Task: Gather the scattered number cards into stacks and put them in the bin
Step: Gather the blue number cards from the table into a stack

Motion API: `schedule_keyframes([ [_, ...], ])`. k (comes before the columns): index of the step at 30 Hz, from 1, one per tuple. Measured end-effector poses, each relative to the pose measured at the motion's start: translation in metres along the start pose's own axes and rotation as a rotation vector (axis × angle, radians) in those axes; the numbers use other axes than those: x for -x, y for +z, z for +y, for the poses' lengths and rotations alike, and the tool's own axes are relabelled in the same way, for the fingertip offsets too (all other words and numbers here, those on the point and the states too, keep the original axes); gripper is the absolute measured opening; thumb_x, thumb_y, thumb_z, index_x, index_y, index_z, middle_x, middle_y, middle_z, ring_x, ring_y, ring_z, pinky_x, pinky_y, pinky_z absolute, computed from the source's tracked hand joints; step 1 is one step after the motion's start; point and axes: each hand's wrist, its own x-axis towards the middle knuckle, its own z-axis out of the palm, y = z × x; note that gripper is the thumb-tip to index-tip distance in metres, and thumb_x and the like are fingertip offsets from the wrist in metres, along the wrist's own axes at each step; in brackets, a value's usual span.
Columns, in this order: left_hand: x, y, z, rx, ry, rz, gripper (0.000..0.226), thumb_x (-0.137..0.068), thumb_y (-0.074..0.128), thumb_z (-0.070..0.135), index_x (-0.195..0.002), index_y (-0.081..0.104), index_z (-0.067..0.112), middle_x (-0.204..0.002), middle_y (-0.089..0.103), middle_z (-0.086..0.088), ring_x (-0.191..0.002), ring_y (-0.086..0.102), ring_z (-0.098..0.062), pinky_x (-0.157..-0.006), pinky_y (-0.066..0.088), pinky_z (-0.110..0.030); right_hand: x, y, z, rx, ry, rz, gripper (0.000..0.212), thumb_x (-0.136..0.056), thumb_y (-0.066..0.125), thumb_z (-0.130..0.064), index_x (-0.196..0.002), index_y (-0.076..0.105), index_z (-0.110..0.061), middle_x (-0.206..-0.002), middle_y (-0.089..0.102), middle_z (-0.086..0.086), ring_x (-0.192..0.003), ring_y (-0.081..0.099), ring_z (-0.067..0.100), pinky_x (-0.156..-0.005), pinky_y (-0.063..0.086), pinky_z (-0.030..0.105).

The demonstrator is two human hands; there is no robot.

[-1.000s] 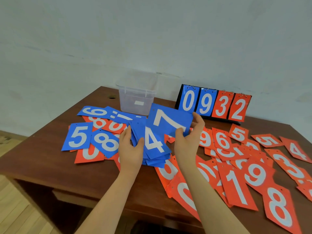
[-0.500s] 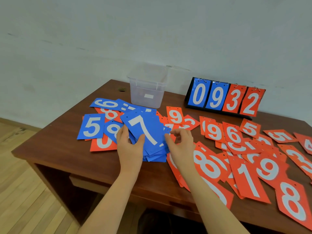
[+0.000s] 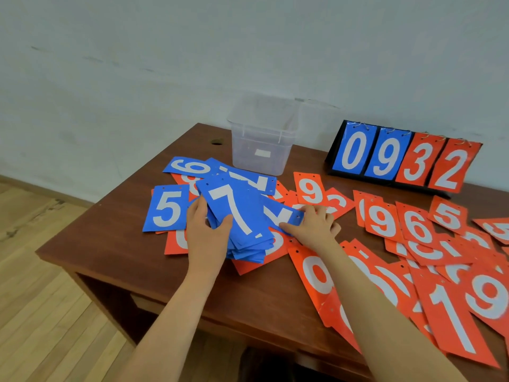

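On the wooden desk (image 3: pixel 115 244), you gather blue cards while the bin (image 3: pixel 261 150) stands empty.
Your left hand (image 3: pixel 206 235) grips the blue stack (image 3: pixel 242 230); your right hand (image 3: pixel 311 227) pinches another blue card (image 3: pixel 286 215). Red cards (image 3: pixel 385 219) lie scattered.

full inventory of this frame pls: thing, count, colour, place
bin: one, clear plastic, far side of the table, nothing visible inside
scoreboard stand: one, black, far right, showing blue 0 and 9, red 3 and 2
blue stack: one pile, blue, 7 on top, near left of centre
loose blue cards: several, blue, around the stack, including a 5 and a 6
red cards: many, overlapping, count unclear, mostly right half, some under the blue ones
table: one, dark brown wood
floor: light wood, left
left hand: grips the stack's left edge
right hand: on a blue card beside the stack
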Motion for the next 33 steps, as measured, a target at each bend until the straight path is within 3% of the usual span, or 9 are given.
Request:
schedule_keyframes([
  [5,0.001,0.001,0.001,0.015,0.013,0.002,0.059,-0.085,0.063,0.012,-0.137,0.037,0.024,-0.129,0.039,0.01,-0.124,0.043,-0.012,-0.087,0.041,-0.022,0.005,0.001,-0.002,-0.176,-0.052,0.148,0.057,-0.077,0.073,-0.033,-0.121,0.038,-0.019,-0.128,0.041,0.005,-0.127,0.037,0.025,-0.105,0.028,0.042],
  [8,0.002,0.001,0.001,0.0,0.025,-0.018,0.059,-0.085,0.062,0.012,-0.137,0.037,0.023,-0.135,0.039,0.005,-0.124,0.042,-0.012,-0.091,0.041,-0.025,0.015,-0.002,-0.002,-0.518,-0.179,0.224,0.025,-0.088,0.057,-0.005,-0.102,0.04,-0.018,-0.104,0.051,-0.001,-0.112,0.053,0.022,-0.076,0.044,0.023],
  [10,0.004,-0.001,0.001,-0.031,0.04,-0.024,0.058,-0.085,0.062,0.013,-0.137,0.036,0.02,-0.137,0.038,0.001,-0.127,0.04,-0.014,-0.094,0.041,-0.027,0.025,-0.01,0.002,-0.711,-0.205,0.303,0.021,-0.091,0.052,-0.003,-0.108,0.046,-0.015,-0.107,0.055,-0.001,-0.108,0.056,0.016,-0.061,0.044,0.015],
  [14,0.012,-0.001,0.004,-0.081,0.07,-0.04,0.057,-0.086,0.061,0.01,-0.137,0.036,0.014,-0.138,0.038,-0.005,-0.129,0.037,-0.016,-0.097,0.038,-0.026,0.035,-0.033,0.012,-0.834,-0.233,0.454,0.033,-0.091,0.055,-0.007,-0.122,0.052,-0.019,-0.117,0.059,-0.001,-0.111,0.055,0.012,-0.07,0.051,0.021],
  [17,0.018,0.003,0.008,-0.088,0.108,-0.086,0.055,-0.086,0.061,0.01,-0.136,0.038,0.012,-0.137,0.039,-0.004,-0.129,0.036,-0.014,-0.095,0.038,-0.024,0.045,-0.049,0.018,-0.954,-0.214,0.574,0.037,-0.089,0.06,-0.009,-0.121,0.046,-0.019,-0.104,0.064,-0.004,-0.103,0.06,0.007,-0.079,0.054,0.03],
  [21,0.025,0.011,0.01,-0.038,0.131,-0.162,0.05,-0.085,0.061,0.008,-0.132,0.042,0.013,-0.131,0.044,-0.004,-0.119,0.041,-0.008,-0.097,0.043,-0.03,0.059,-0.067,0.024,-1.086,-0.211,0.692,0.022,-0.089,0.062,-0.01,-0.109,0.054,-0.013,-0.098,0.063,-0.012,-0.095,0.062,0.001,-0.078,0.054,0.021],
  [24,0.03,0.015,0.013,-0.014,0.148,-0.201,0.05,-0.086,0.06,0.007,-0.132,0.043,0.015,-0.129,0.042,0.005,-0.117,0.04,-0.006,-0.097,0.042,-0.031,0.067,-0.078,0.032,-1.118,-0.249,0.66,0.02,-0.089,0.062,-0.011,-0.109,0.06,-0.013,-0.1,0.065,-0.009,-0.093,0.062,-0.003,-0.076,0.054,0.019],
  [29,0.036,0.021,0.021,0.096,0.081,-0.277,0.051,-0.086,0.061,0.008,-0.133,0.044,0.019,-0.131,0.041,0.009,-0.117,0.041,-0.003,-0.096,0.042,-0.027,0.075,-0.088,0.04,-1.011,-0.294,0.354,0.017,-0.089,0.062,-0.014,-0.092,0.064,-0.031,-0.096,0.067,-0.013,-0.098,0.064,0.012,-0.074,0.056,0.033],
  [33,0.042,0.023,0.022,0.185,0.016,-0.352,0.046,-0.085,0.063,0.015,-0.128,0.049,0.026,-0.127,0.051,0.007,-0.117,0.052,-0.015,-0.091,0.051,-0.045,0.076,-0.08,0.031,-0.851,-0.326,0.298,0.016,-0.09,0.06,-0.014,-0.1,0.065,-0.025,-0.101,0.063,-0.015,-0.098,0.057,0.001,-0.069,0.048,0.014],
])
